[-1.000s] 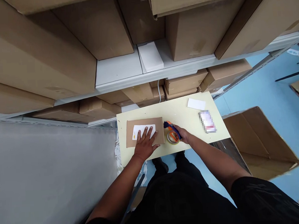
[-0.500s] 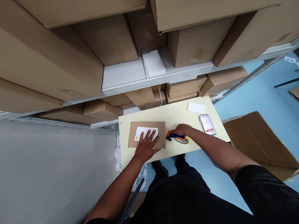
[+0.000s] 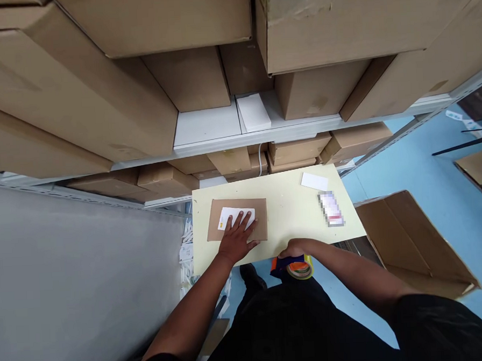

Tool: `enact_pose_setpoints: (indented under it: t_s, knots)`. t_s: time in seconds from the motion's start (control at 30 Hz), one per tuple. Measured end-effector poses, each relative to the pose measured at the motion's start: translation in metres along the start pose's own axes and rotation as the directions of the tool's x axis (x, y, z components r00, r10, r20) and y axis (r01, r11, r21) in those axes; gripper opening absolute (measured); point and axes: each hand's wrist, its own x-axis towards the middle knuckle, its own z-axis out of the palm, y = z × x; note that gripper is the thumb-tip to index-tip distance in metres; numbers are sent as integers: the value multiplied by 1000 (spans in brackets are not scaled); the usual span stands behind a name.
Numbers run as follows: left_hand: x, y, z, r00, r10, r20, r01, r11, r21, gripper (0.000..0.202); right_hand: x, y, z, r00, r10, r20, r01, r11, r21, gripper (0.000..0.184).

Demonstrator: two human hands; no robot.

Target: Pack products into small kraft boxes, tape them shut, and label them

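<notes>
Under my left hand (image 3: pixel 236 241) lies a flat piece of brown cardboard (image 3: pixel 260 210) with a white label (image 3: pixel 225 214) on it. The fingers are spread flat across the label and the cardboard. My right hand (image 3: pixel 295 247) is closed around a blue and orange tape dispenser (image 3: pixel 283 264), just off the near edge of the table. The dispenser carries a roll of yellow tape (image 3: pixel 306 268), which hangs over the floor near my body.
On the pale table (image 3: pixel 284 200) to the right lie a white card (image 3: pixel 314 181) and a phone (image 3: pixel 330 208). Shelves (image 3: pixel 210 141) with cardboard boxes rise behind. An open carton (image 3: pixel 414 241) stands right of the table, and a grey wall (image 3: pixel 84 264) is at left.
My right hand has moved the tape dispenser from the tabletop toward my body, past the near edge. My left hand stays on the cardboard. The view has shifted slightly.
</notes>
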Motion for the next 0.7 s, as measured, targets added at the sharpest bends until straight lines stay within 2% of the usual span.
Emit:
enact_pose_setpoints:
  t_s: [0.1, 0.13, 0.2, 0.23, 0.3, 0.37, 0.43, 0.53, 0.63, 0.7]
  knots:
    - [-1, 1, -1, 1000, 6, -7, -6, 1000, -11, 76, -10, 23, -8, 997, 80, 23, -80, 997, 16, 41]
    - [-2, 1, -2, 1000, 5, -6, -5, 1000, -9, 76, -13, 30, -14, 995, 101, -20, -100, 994, 46, 47]
    - [-2, 1, -2, 1000, 3, -6, -3, 1000, -2, 76, -17, 41, -26, 978, 99, -183, -88, 994, 65, 53]
    - [-2, 1, -2, 1000, 2, -7, -2, 1000, 1, 76, -18, 45, -32, 957, 65, -282, -60, 998, 24, 51]
    - [-3, 1, -2, 1000, 1, -9, 0, 1000, 7, 76, -16, 48, -41, 885, -58, -463, -22, 986, -165, 40]
    - [-3, 1, 0, 1000, -1, -10, 2, 1000, 12, 78, -9, 46, -45, 811, -206, -548, -32, 919, -393, 33]
    - [-3, 3, 2, 1000, -8, -9, 8, 1000, 13, 82, 0, 41, -45, 773, -323, -545, -52, 825, -562, 34]
    - [-2, 11, 4, 999, -34, 2, 34, 999, 3, 85, 12, 34, -41, 776, -409, -480, -41, 727, -686, 34]
    - [-2, 23, -2, 992, -127, -28, 125, 991, -44, 82, 13, 34, -42, 758, -459, -464, -13, 701, -713, 39]
    - [-5, 25, -10, 961, -257, -104, 247, 964, -104, 71, 8, 34, -46, 719, -519, -462, 31, 689, -724, 45]
